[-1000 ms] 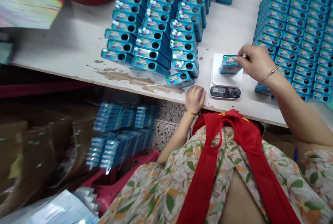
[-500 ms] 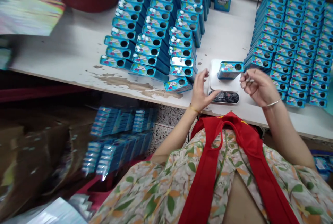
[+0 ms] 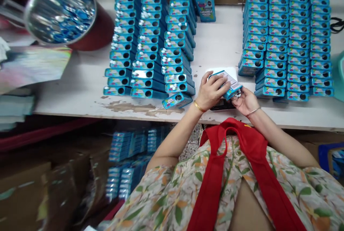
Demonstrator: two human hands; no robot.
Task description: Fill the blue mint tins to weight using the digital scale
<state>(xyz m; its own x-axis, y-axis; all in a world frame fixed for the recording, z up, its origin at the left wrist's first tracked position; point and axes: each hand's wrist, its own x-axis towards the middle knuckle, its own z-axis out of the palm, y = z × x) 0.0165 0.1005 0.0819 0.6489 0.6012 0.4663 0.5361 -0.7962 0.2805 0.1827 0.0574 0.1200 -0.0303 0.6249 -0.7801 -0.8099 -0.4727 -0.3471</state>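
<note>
My left hand (image 3: 210, 90) is wrapped round a blue candy tin (image 3: 230, 83), which it holds tipped over toward the right. Under the tin's lower end, my right hand (image 3: 246, 102) is cupped with the palm up. Several small white candies (image 3: 237, 95) lie at its fingers, beside the tin's end. Both hands are above a small scale, whose white plate (image 3: 232, 71) shows behind the tin. The scale's dark front panel (image 3: 222, 105) is mostly covered by the hands. A tilted blue tin (image 3: 177, 100) with a round hole stands to the left.
Left of the scale are rows of blue tins (image 3: 149, 56), many with white candies on top. More rows of tins (image 3: 278, 48) stand at right. A metal pot (image 3: 103, 27) of blue pieces is at the back left. The table's front edge (image 3: 150, 118) runs before me.
The tin that stood on the scale is now lifted and tipped in my left hand, which was open. My right hand has moved left under it. The view has shifted.
</note>
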